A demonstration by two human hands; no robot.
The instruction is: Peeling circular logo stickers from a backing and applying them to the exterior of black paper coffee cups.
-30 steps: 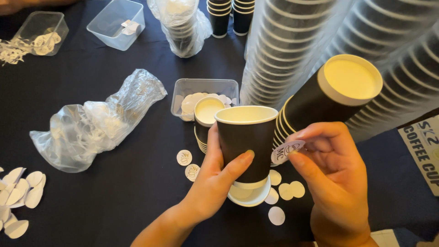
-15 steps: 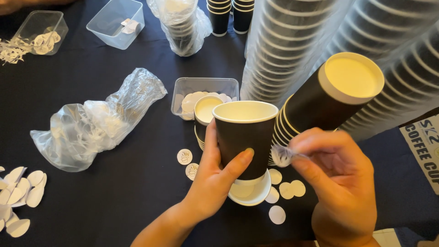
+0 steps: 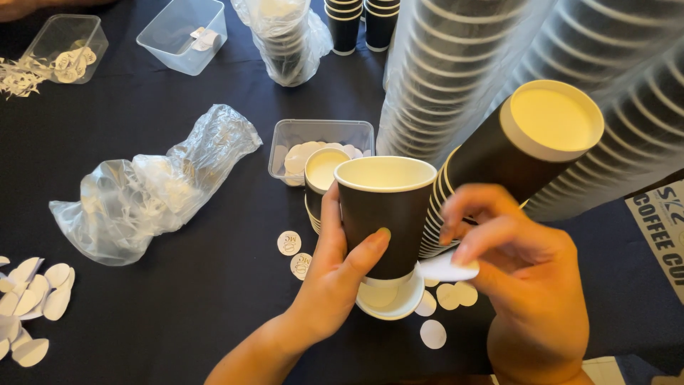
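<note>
My left hand [image 3: 340, 276] grips a dark paper cup [image 3: 385, 212] with a cream inside, held upright over a white lid [image 3: 391, 300] on the black table. My right hand [image 3: 519, 269] is just right of the cup and pinches a round white sticker [image 3: 446, 269] between thumb and fingers, close to the cup's side. A second dark cup [image 3: 322, 176] stands behind the held one. A leaning stack of dark cups [image 3: 513, 146], bottom facing me, lies to the right.
Round white stickers [image 3: 293, 253] lie scattered on the black tablecloth [image 3: 178, 299]. A clear tub of discs [image 3: 313, 142], crumpled plastic bags [image 3: 149, 189], two clear tubs [image 3: 182, 32] and tall wrapped cup stacks [image 3: 456, 64] sit behind. Peeled backing papers [image 3: 32, 299] pile at left.
My right hand has dropped lower and turned, bringing the sticker from beside the cup's upper wall down toward its base. The left hand and cup have stayed put.
</note>
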